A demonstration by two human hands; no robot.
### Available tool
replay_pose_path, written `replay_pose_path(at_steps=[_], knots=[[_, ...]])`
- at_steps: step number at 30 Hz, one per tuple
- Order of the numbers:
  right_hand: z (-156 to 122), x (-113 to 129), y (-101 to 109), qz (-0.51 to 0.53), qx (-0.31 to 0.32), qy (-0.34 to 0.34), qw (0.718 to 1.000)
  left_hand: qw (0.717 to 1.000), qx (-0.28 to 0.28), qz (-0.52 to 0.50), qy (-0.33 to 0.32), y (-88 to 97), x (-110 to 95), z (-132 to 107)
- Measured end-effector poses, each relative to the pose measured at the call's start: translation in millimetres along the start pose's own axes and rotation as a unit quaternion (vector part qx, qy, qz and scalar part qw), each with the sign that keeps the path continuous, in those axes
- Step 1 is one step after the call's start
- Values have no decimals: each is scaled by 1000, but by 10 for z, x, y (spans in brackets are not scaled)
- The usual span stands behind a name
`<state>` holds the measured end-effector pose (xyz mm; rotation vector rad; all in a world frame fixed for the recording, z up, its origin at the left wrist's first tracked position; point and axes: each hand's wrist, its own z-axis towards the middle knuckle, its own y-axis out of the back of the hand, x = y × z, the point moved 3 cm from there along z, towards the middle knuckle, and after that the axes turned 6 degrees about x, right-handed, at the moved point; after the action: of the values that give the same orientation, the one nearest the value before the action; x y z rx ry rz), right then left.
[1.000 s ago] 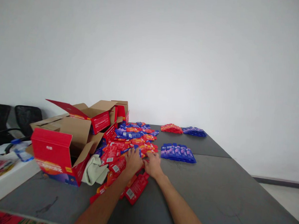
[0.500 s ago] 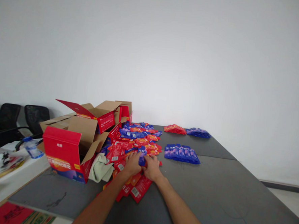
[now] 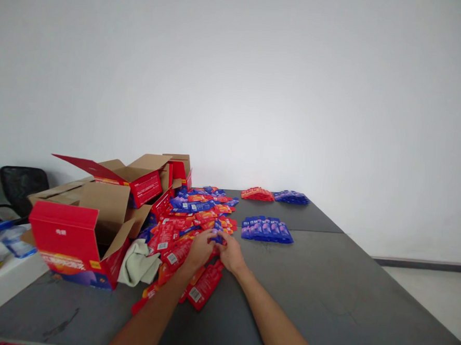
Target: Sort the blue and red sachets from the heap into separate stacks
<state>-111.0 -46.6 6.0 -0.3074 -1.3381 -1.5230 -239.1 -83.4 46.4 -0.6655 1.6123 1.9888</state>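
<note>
Both left hand (image 3: 199,250) and right hand (image 3: 229,253) now pinch a blue packet (image 3: 217,239)

Nothing legible. Small white characters on the red box (image 3: 65,232), well left of the left hand (image 3: 199,251): too blurred to read. White label patches on the red packets (image 3: 206,283) just beneath the right hand (image 3: 229,254): print too small. Markings on the blue packet (image 3: 217,239) pinched between both hands: unreadable.

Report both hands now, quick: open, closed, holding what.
Left hand: closed, pinching a blue sachet.
Right hand: closed, pinching the same blue sachet from the other side.
</note>
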Motion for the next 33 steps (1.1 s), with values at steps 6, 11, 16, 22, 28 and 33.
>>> replay_pose_path(at_steps=[6, 11, 16, 22, 28, 33], knots=[[4, -89, 175, -7, -23, 10, 1000, 998, -50, -16, 31, -129, -77, 41], [10, -236, 271, 71, -61, -70, 993, 991, -86, -90, 41, -302, -17, 155], [-31, -389, 493, 83, -78, -75, 991, 967, -89, -237, 26, -606, -117, 290], [-127, -719, 1076, -40, -122, -63, 990, 958, -64, -277, -34, -1043, -512, 507], [-201, -1092, 1658, -168, -123, -75, 975, 985, -64, -128, -100, -1479, -1008, 750], [-251, -1468, 1899, -213, -101, -140, 962, 988, -44, -75, -129, -1813, -1311, 920]])
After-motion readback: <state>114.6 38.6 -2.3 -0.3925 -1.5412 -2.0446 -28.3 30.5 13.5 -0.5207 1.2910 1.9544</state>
